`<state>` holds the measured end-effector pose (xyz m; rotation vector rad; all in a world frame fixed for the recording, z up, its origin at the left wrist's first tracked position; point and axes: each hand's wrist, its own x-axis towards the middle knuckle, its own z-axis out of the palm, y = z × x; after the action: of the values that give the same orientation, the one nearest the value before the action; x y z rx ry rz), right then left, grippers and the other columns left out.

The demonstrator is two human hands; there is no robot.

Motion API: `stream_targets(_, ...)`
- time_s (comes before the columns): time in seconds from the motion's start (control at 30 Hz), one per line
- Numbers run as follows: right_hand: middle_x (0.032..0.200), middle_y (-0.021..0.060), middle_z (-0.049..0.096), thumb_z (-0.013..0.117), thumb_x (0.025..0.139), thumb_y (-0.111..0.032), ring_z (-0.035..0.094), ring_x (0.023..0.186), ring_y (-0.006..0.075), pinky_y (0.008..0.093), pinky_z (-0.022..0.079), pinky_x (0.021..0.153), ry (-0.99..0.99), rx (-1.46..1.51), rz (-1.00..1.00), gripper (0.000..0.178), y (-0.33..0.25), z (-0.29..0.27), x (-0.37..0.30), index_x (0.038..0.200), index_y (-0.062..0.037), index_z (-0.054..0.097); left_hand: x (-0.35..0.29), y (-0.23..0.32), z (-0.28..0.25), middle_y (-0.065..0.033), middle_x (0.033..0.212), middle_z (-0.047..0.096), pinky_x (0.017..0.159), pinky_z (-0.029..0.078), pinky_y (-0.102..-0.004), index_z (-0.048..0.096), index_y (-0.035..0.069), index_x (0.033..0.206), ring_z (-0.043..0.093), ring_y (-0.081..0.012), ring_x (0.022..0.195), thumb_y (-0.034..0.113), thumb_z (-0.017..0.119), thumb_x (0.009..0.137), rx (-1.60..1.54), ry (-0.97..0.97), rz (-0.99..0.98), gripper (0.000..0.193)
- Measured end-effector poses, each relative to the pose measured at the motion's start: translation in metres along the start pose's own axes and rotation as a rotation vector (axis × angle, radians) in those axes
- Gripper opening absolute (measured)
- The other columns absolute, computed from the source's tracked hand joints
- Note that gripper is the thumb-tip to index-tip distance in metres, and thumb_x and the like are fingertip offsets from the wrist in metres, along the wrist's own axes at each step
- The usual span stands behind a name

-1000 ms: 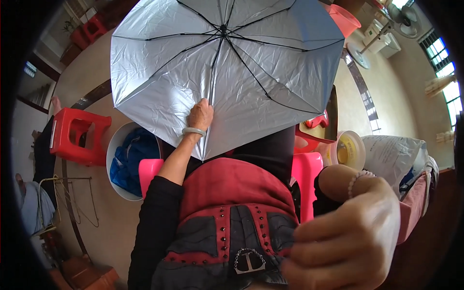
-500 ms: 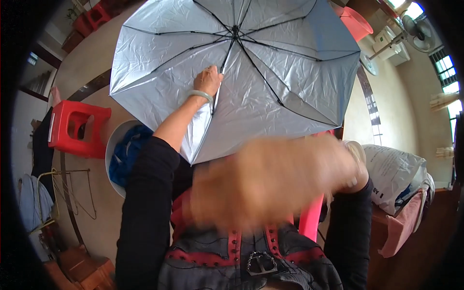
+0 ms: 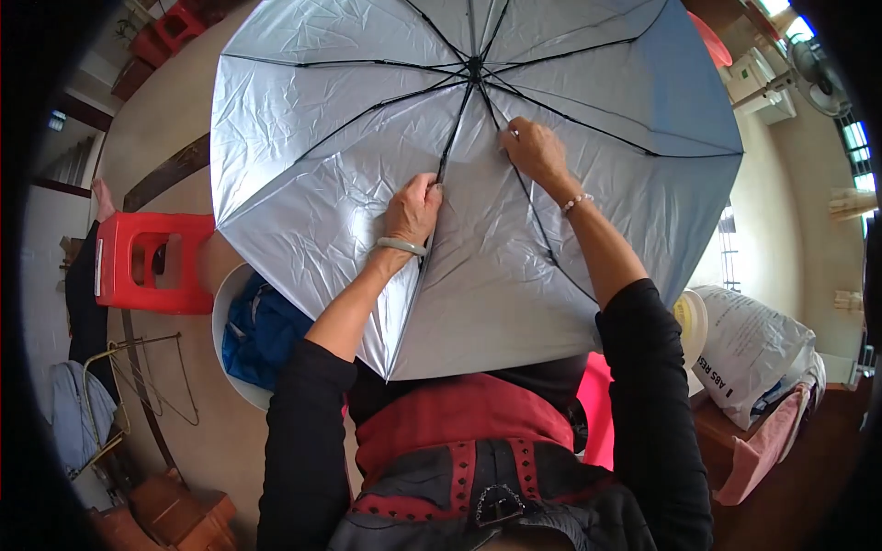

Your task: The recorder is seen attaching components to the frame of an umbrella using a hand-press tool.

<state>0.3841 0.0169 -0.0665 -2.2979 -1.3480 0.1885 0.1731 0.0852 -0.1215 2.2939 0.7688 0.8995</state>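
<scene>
Beige floor (image 3: 220,459), crinkled silver umbrella (image 3: 478,216), left fingers (image 3: 423,189) pinching one thin rib (image 3: 457,129), right fingers (image 3: 523,132) another

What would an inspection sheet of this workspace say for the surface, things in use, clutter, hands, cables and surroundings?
Surface: pale floor with dark bands.
Things in use: open umbrella, silver underside facing the wearer, black ribs.
Clutter: red plastic stool; pale bucket holding blue fabric; white printed bag and pink cloth at right.
Left hand: closed on one rib.
Right hand: fingertips at the neighbouring rib; grip unclear.
Cables: nothing seen.
Surroundings: electric fan and window at right; another person's bare foot at left.
</scene>
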Motion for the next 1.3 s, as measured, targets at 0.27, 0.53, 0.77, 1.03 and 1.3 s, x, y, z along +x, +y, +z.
stream_targets(0.27,0.072,0.0179,0.062,0.054,0.073,-0.024,0.06,0.072,0.0353,0.0422,0.046,0.067,0.149,0.066,0.154,0.023,-0.01,0.021,-0.013,0.083,-0.0041,0.061,0.051,0.009,0.01,-0.0184,0.078,0.06,0.065,0.047,-0.0384,0.056,0.0,0.089,0.059,-0.0346,0.073,0.017,0.054,0.08,-0.096,0.147,-0.06,0.02)
stream_targets(0.53,0.069,0.0149,0.062,0.056,0.073,-0.018,0.06,0.064,0.0323,0.0393,0.047,0.059,0.192,0.198,0.121,0.019,-0.005,0.019,-0.023,0.085,-0.0045,0.06,0.13,0.013,0.04,-0.0051,0.067,0.061,0.049,0.047,-0.0256,0.06,-0.001,0.078,0.057,-0.0135,0.055,0.023,0.055,0.081,-0.792,-0.1,-0.689,0.025)
stream_targets(0.77,0.067,0.0153,0.061,0.057,0.073,-0.017,0.06,0.063,0.0321,0.0395,0.046,0.058,0.185,0.275,0.088,0.017,-0.001,0.012,-0.022,0.084,-0.0042,0.059,0.159,0.031,0.043,-0.0064,0.075,0.06,0.042,0.042,-0.0211,0.057,0.003,0.088,0.052,-0.0095,0.053,0.021,0.051,0.086,-0.908,-0.13,-0.899,0.019)
stream_targets(1.03,0.068,0.0144,0.061,0.057,0.074,-0.017,0.059,0.065,0.0332,0.0409,0.046,0.058,0.004,0.2,0.009,0.015,0.004,-0.025,-0.001,0.078,-0.0033,0.058,0.161,0.029,0.043,-0.0046,0.069,0.058,0.034,0.031,-0.0202,0.058,0.004,0.082,0.04,-0.0064,0.043,0.02,0.052,0.085,-0.954,-0.068,-0.949,0.016)
stream_targets(1.3,0.077,0.0111,0.063,0.048,0.083,-0.013,0.062,0.068,0.0225,0.0318,0.049,0.052,-0.143,0.823,0.169,0.024,0.035,-0.044,0.075,0.105,-0.0055,0.056,0.155,0.043,0.037,-0.0032,0.072,0.052,0.036,0.023,-0.0189,0.053,0.007,0.086,0.036,-0.0073,0.046,0.022,0.046,0.09,-0.991,-0.161,-0.93,0.016)
